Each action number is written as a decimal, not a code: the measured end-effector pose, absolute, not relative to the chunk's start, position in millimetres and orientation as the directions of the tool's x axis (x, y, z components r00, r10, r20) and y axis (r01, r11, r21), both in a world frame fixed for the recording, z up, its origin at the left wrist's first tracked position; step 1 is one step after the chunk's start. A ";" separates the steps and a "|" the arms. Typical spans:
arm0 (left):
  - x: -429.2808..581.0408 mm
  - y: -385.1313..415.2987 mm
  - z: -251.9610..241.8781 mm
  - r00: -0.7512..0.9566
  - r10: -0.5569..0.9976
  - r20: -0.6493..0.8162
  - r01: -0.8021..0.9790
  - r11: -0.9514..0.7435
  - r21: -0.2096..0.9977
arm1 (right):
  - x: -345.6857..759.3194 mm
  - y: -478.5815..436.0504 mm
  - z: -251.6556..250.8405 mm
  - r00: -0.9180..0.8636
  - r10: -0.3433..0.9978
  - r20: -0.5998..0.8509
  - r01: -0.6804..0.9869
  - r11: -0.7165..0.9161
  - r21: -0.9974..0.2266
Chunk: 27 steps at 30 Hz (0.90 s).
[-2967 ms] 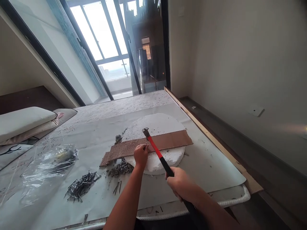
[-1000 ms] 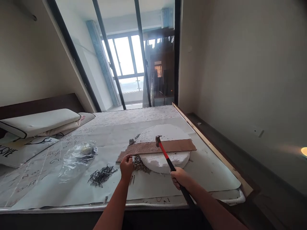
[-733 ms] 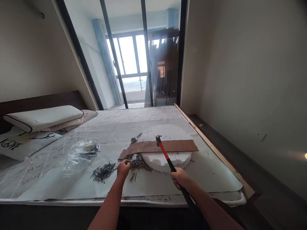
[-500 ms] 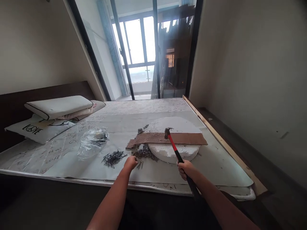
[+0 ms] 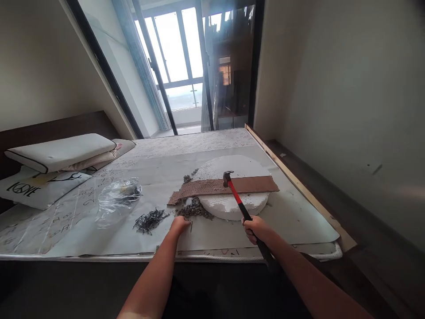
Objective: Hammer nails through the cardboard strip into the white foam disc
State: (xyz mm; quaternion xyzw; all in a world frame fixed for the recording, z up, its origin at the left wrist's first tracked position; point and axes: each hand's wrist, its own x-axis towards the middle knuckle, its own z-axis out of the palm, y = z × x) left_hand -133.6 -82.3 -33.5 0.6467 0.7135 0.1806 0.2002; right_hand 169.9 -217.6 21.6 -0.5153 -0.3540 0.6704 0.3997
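My right hand (image 5: 257, 229) grips a claw hammer (image 5: 235, 193) by its black and red handle. The hammer's head rests over a brown perforated strip (image 5: 245, 185), which lies across a round white foam block (image 5: 232, 164). Pale bits dot the strip beside the head. My left hand (image 5: 179, 224) is low over the sheet, fingers closed and turned down; their tips are partly hidden, so any held item cannot be made out. A loose nail (image 5: 191, 226) shows right at its fingers. Left of that hand lies a pile of dark nails (image 5: 151, 220).
Grey crumbs (image 5: 194, 209) are heaped by the foam's left edge. A clear plastic bag (image 5: 119, 197) sits farther left on the pale sheet (image 5: 159, 170) covering the mattress. Pillows (image 5: 63, 150) lie at the headboard. A wooden rail (image 5: 292, 179) runs along the right side.
My left hand has come over the loose nails, covering some of them. My right hand still holds the hammer in place. The whole view has shifted slightly.
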 end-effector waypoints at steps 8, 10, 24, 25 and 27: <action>-76.9 -74.6 9.6 -0.021 0.999 -0.042 0.284 0.047 0.958 | 186.0 -222.9 33.5 -0.147 0.943 -0.298 -0.195 -0.323 -0.926; -51.5 -71.3 15.8 -0.010 1.000 0.004 0.205 -0.002 0.979 | 189.0 -224.7 39.1 -0.141 0.946 -0.291 -0.192 -0.314 -0.930; 64.5 -14.8 -9.9 0.073 0.951 0.300 0.491 -0.296 0.819 | 216.3 -217.5 52.2 -0.119 0.936 -0.330 -0.105 -0.343 -0.934; 65.8 -13.4 -12.3 0.087 0.946 0.311 0.517 -0.310 0.798 | 218.6 -216.7 51.4 -0.119 0.933 -0.340 -0.098 -0.352 -0.931; 66.7 -11.7 -15.6 0.113 0.940 0.322 0.563 -0.328 0.759 | 222.3 -215.7 50.4 -0.117 0.923 -0.366 -0.088 -0.377 -0.922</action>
